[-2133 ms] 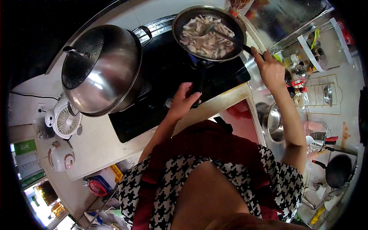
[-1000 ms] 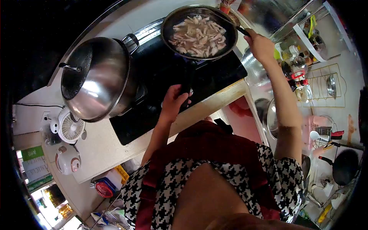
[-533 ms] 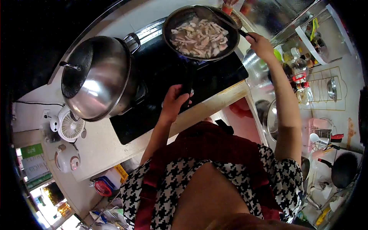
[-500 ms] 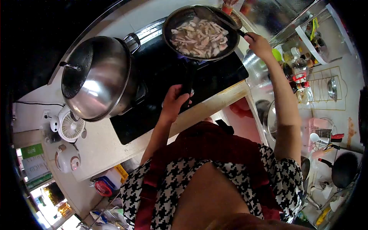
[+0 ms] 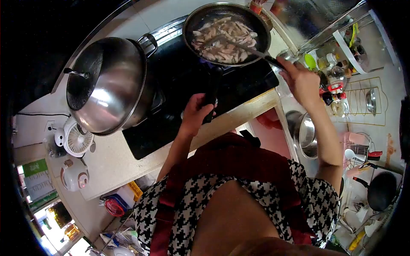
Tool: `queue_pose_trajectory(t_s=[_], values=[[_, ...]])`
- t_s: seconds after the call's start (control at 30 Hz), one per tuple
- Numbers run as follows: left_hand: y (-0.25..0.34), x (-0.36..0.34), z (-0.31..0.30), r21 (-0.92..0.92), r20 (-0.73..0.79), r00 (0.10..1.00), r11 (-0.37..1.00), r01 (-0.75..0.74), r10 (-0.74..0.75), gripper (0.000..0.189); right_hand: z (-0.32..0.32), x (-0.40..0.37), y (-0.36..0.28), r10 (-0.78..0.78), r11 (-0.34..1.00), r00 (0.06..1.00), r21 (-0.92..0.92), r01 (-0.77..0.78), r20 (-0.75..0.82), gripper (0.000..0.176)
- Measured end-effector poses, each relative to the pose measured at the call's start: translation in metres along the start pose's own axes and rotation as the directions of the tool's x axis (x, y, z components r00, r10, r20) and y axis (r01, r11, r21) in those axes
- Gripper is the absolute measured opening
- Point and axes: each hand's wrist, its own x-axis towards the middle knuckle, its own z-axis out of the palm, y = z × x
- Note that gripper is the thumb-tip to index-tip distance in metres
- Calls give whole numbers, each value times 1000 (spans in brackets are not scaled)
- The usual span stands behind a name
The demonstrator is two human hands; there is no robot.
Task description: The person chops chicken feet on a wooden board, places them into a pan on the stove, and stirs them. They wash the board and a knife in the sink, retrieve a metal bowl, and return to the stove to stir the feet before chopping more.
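Observation:
A dark frying pan (image 5: 186, 35) holds strips of pale meat (image 5: 232, 32) in some liquid, over a burner on the black glass hob (image 5: 147, 138). My left hand (image 5: 197, 114) is closed around the pan's black handle (image 5: 215, 87), at the hob's near side. My right hand (image 5: 301, 80) grips the dark handle of a spatula (image 5: 250, 50). The spatula slants down to the left over the pan, its far end among the meat strips.
A big lidded steel wok (image 5: 113, 100) stands on the hob's left part. Left of it are a small white fan (image 5: 77, 138) and a white kettle (image 5: 74, 176). To the right are steel bowls (image 5: 306, 135), bottles, a wire rack (image 5: 365, 101) and a black pan (image 5: 382, 190).
My right hand has moved down and slightly right, and the spatula has swept from the pan's upper right rim down into the meat. My left hand stays on the handle.

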Motion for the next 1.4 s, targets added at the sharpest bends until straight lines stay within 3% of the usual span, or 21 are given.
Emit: queue_pose_trajectory(t_s=[0.07, 0.17, 0.33, 0.57, 0.7, 0.83, 0.97, 1.0, 1.03, 1.1, 1.2, 1.4], values=[[-2, 2, -2, 6, 13, 1000, 1000, 1, -1, 34, -6, -13, -8, -99, 990, 993, -108, 92, -63, 36], [-8, 5, -6, -10, 31, 1000, 1000, -5, 5, 34, 14, -16, -7, -2, 984, 999, -176, 10, 49, 38], [0, 3, -3, 15, 13, 1000, 1000, 19, -20, 35, 47, 3, 4, 59, 982, 998, -180, -62, -21, 34], [-7, 4, -7, 5, 15, 999, 999, 32, -32, 36, 44, -1, 18, 209, 978, 971, 8, -209, -116, 31], [-1, 3, -3, -2, 23, 1000, 1000, 10, -10, 36, 53, 4, 11, 237, 965, 970, -131, -227, 63, 32], [-1, 2, -2, -7, 8, 1000, 1000, 13, -13, 35, 32, -18, 21, 185, 976, 977, 133, -171, -104, 29], [-4, 3, -3, 6, 11, 1000, 1000, -4, 4, 34, 5, -47, 17, 193, 981, 980, 11, -193, -47, 32], [-4, 3, -2, 17, 6, 1000, 1000, -2, 2, 34, 8, -51, 14, 132, 989, 989, -59, -136, -64, 32], [-5, 4, -3, 0, 22, 1000, 1000, -14, 14, 34, 9, -51, 8, 220, 971, 972, -119, -209, 85, 38], [-10, 6, -7, -29, 56, 998, 999, -37, 39, 34, 21, -48, 3, 261, 962, 960, -112, -249, 107, 38], [-9, 5, -7, -28, 50, 999, 1000, -1, 3, 35, 27, -52, 13, 208, 978, 977, -23, -209, -43, 35], [-8, 1, -3, -39, 13, 1000, 999, 4, -4, 35, -29, -82, 5, 234, 971, 972, -50, -234, 3, 38]])
